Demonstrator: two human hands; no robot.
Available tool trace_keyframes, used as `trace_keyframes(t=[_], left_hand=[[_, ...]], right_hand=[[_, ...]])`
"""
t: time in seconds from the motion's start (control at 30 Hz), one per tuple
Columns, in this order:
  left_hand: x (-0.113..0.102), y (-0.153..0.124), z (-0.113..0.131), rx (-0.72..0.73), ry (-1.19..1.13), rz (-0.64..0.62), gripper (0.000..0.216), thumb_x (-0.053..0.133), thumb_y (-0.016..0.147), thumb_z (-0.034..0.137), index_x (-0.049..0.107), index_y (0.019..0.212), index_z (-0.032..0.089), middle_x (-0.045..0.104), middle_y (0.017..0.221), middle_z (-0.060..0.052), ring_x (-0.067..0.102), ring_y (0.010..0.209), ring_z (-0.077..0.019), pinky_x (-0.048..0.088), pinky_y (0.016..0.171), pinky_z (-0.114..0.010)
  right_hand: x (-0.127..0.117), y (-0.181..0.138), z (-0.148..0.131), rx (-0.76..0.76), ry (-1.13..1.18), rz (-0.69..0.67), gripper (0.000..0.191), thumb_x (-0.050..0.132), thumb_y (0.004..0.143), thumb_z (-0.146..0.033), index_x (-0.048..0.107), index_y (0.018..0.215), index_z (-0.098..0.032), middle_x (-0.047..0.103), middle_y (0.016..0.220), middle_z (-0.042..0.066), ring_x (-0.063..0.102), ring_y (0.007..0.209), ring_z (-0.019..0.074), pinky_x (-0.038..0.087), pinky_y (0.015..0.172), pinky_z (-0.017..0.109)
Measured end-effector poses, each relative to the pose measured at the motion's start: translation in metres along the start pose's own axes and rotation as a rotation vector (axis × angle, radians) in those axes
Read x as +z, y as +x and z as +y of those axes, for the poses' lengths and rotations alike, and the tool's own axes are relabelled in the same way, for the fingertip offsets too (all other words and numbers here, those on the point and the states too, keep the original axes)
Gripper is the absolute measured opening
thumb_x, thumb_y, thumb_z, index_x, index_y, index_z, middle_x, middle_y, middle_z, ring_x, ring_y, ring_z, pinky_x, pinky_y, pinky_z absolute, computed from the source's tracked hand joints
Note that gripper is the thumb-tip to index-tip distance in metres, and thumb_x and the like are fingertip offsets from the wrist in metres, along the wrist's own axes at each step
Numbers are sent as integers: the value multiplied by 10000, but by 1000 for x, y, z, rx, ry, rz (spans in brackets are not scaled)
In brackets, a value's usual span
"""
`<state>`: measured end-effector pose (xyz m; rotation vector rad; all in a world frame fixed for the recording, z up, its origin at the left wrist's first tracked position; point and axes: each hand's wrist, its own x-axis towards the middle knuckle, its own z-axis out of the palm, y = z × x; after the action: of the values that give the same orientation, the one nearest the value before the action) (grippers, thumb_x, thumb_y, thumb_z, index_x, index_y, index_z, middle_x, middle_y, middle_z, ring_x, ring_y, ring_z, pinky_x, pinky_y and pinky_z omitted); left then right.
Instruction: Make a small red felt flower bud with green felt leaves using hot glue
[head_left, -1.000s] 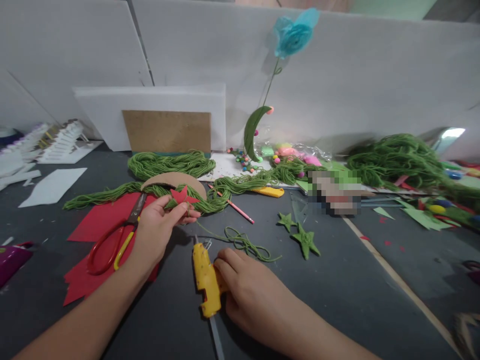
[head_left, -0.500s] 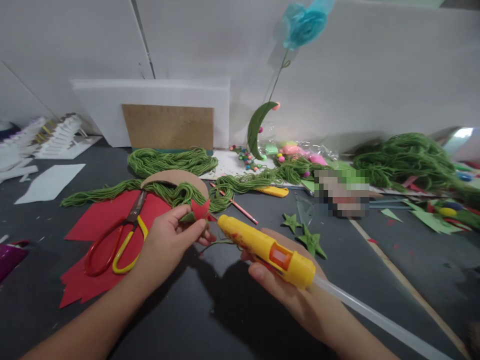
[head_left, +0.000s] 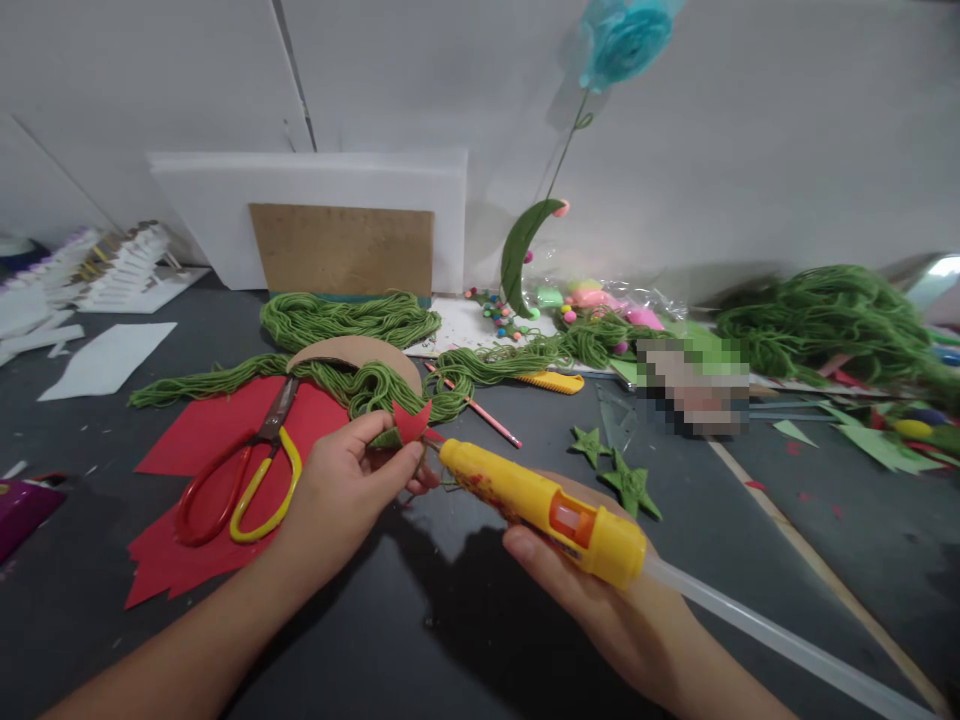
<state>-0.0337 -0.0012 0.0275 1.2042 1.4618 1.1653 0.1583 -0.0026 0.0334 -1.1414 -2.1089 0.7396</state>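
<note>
My right hand (head_left: 570,570) is wrapped round a yellow hot glue gun (head_left: 517,490), with a long glue stick (head_left: 765,625) sticking out of its back end. The gun's nozzle points left, at or very near a small red paper piece (head_left: 411,422). My left hand (head_left: 367,470) pinches that piece, together with something green partly hidden by the fingers. Left of that hand, scissors (head_left: 259,455) with one red and one yellow handle lie on red paper sheets (head_left: 180,440). Two green yarn-covered stars (head_left: 630,485) rest to the right of the gun.
Green yarn (head_left: 352,320) lies behind my hands, by a brown cardboard piece (head_left: 360,355). A pink pencil (head_left: 491,420) and a yellow cutter (head_left: 551,382) are farther back. A green crescent (head_left: 517,255) carries a blue flower (head_left: 630,45). More yarn (head_left: 825,320) is heaped at right.
The glue gun's nozzle has come closer to the red piece in my left hand. The whole view has shifted slightly; the other things stay put.
</note>
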Motion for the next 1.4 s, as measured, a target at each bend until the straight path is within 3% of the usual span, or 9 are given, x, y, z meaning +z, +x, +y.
trace_keyframes(t=[0.3, 0.6, 0.8, 0.87, 1.0, 1.07, 1.17, 1.27, 1.4], left_hand=[[0, 1, -1, -18, -32, 0, 139, 627, 736, 287, 616, 789, 159, 685, 585, 17, 649, 552, -133, 505, 543, -202], [1, -1, -6, 26, 16, -27, 127, 597, 761, 282, 617, 806, 164, 670, 645, 12, 656, 613, -133, 522, 599, -217], [-3, 6, -6, -26, 0, 14, 133, 619, 732, 285, 568, 700, 166, 699, 605, -19, 665, 575, -166, 529, 558, -258], [-8, 15, -10, -40, -93, 78, 186, 644, 706, 272, 515, 622, 169, 694, 590, -22, 667, 566, -168, 542, 576, -275], [-18, 32, -20, -10, -313, 170, 143, 656, 693, 238, 557, 720, 140, 669, 616, -2, 676, 616, -155, 547, 614, -256], [-19, 35, -22, -14, -347, 169, 135, 646, 703, 235, 558, 721, 135, 654, 621, 10, 672, 630, -137, 540, 617, -231], [-15, 29, -19, -32, -365, 129, 136, 649, 705, 231, 560, 710, 128, 654, 632, 5, 663, 618, -125, 530, 588, -214], [-6, 17, -13, -65, -380, 46, 144, 658, 706, 237, 559, 705, 132, 671, 636, -8, 663, 610, -131, 524, 575, -216], [4, -1, -6, -127, -343, -79, 135, 646, 725, 253, 577, 753, 141, 698, 639, -21, 657, 591, -127, 517, 579, -214]], right_hand=[[2, -1, -4, 126, 81, -13, 168, 520, 771, -341, 549, 640, -239, 540, 546, -6, 502, 456, 157, 423, 400, 258], [2, 1, 2, 37, -78, 1, 205, 504, 796, -363, 591, 661, -234, 575, 577, 14, 553, 526, 181, 435, 466, 283], [-4, 3, 3, 23, -103, 60, 66, 526, 770, -288, 533, 779, -223, 556, 673, 21, 531, 562, 177, 429, 487, 284], [-9, 4, -2, -82, -70, -75, 72, 540, 741, -235, 498, 798, -220, 545, 729, 27, 521, 601, 167, 448, 536, 278], [-3, 4, -9, -235, -42, -554, 114, 547, 773, -204, 548, 885, -182, 556, 886, 65, 531, 784, 175, 468, 682, 268], [8, 3, -6, -235, -116, -639, 211, 549, 768, -133, 575, 975, -166, 558, 946, 73, 525, 859, 180, 455, 746, 269], [23, 2, 3, -235, -206, -610, 297, 524, 762, -83, 576, 1049, -142, 565, 972, 91, 513, 899, 199, 439, 787, 301], [26, 3, 8, -238, -173, -521, 305, 581, 749, -172, 564, 1054, -155, 566, 993, 98, 496, 941, 231, 413, 848, 373], [21, 4, 7, 3, 131, -216, 300, 513, 744, -88, 475, 1019, -201, 545, 1062, 72, 484, 1035, 205, 382, 907, 388]])
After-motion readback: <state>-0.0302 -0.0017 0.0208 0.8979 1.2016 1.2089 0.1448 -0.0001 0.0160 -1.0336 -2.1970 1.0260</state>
